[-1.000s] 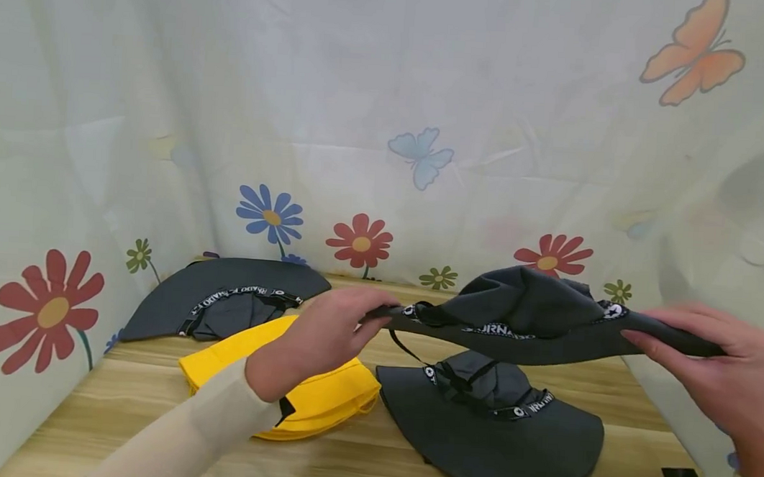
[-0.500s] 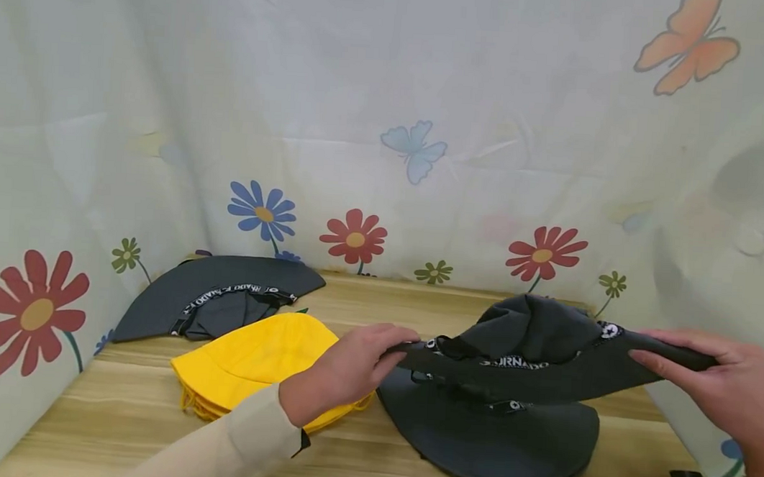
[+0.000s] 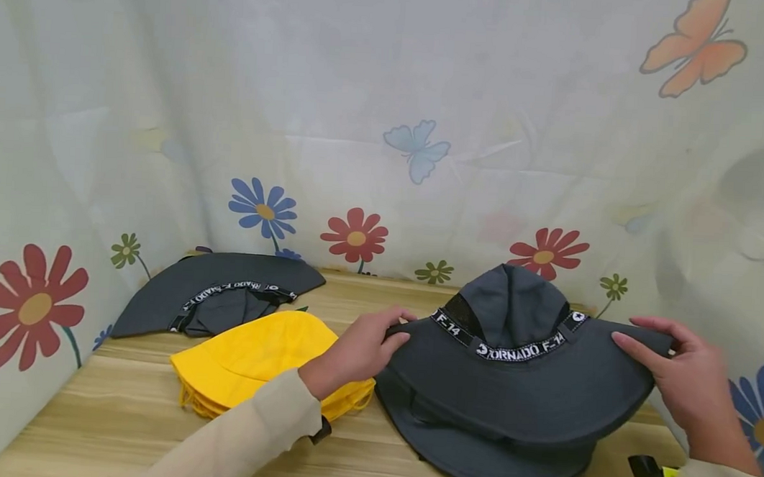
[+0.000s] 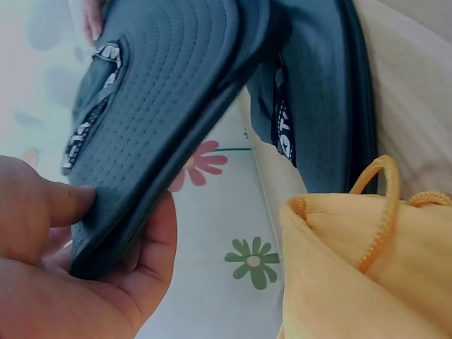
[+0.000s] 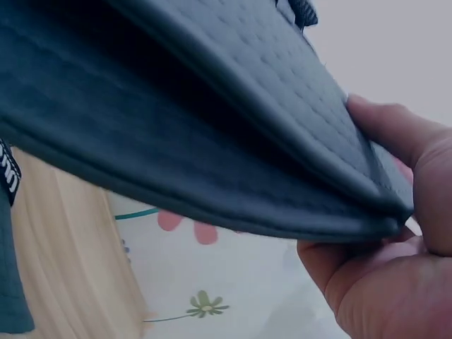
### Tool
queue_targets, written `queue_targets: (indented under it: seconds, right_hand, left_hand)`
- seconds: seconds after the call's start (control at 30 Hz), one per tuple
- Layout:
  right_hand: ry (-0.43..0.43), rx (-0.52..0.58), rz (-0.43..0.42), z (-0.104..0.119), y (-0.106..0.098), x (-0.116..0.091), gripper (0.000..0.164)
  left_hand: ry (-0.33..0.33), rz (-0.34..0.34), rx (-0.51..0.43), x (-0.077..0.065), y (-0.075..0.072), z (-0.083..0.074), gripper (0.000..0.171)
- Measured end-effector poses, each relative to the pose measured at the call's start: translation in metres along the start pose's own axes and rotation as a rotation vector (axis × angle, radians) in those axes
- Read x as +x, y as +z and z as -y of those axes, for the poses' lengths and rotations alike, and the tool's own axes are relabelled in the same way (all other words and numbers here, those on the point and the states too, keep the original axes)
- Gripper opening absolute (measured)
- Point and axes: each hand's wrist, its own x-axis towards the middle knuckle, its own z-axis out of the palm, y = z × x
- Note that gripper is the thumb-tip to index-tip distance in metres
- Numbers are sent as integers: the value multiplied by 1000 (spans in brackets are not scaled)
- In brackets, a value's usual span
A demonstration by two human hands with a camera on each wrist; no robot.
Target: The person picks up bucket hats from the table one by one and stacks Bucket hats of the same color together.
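A dark grey bucket hat (image 3: 517, 390) with a black band lettered "TORNADO F-14" is held by its brim between both hands, crown up and front brim tilted toward me. My left hand (image 3: 359, 349) pinches the brim's left edge, thumb on top, fingers beneath. On the opposite edge my right hand (image 3: 679, 376) pinches the brim the same way. The right wrist view shows brim layers (image 5: 247, 155) lying one over another in that grip. Beneath it, partly covered, a second dark grey hat (image 3: 474, 463) lies on the table.
Left of the held hat lie stacked yellow hats (image 3: 265, 362) with cords, close under my left forearm. Another dark grey hat (image 3: 217, 287) lies folded at the back left. A small black and yellow item (image 3: 648, 470) sits near my right wrist. A flowered curtain (image 3: 336, 121) encloses the wooden table (image 3: 107, 404).
The held hat has come down over the lower grey hat and tipped, so its band lettering and upper brim now face me. Both hands have kept their hold.
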Motion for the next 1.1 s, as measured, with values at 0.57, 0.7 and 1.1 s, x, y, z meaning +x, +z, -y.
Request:
queue_targets:
  seconds: [0.57, 0.7, 1.1]
  right_hand:
    - [119, -39, 344, -54, 47, 14, 60]
    - [123, -81, 407, -59, 49, 14, 63]
    - [-307, -247, 467, 15, 77, -38, 52]
  left_hand:
    - [-128, 196, 127, 14, 17, 33, 39]
    - [-98, 244, 247, 7, 18, 36, 44]
    - [-64, 211, 376, -46, -24, 34, 39]
